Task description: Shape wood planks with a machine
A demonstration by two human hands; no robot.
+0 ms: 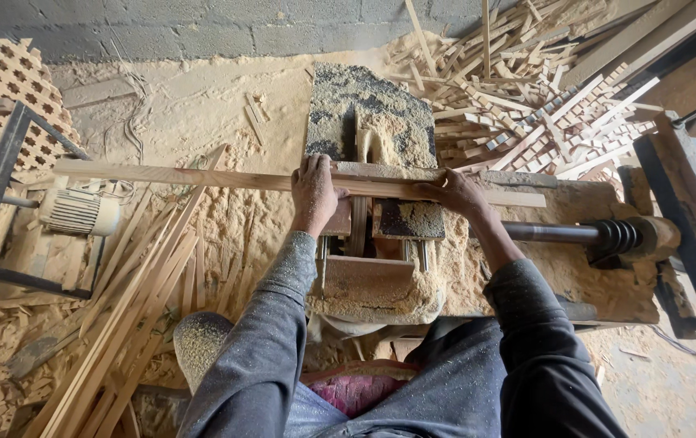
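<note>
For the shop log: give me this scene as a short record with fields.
setting: sawdust-covered workshop
left hand: pressing down on the slat
right hand: pressing the same slat, further right
slat: long, lies crosswise over the saw table
under hands: sliding carriage heaped with sawdust
left of person: motor, loose strips
upper right: pile of cut blocks
right: dark shaft

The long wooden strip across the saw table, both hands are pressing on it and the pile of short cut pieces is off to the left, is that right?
Not quite. In the head view, both hands, left and right, press the long wooden strip, but the pile of short cut pieces lies on the right.
</note>
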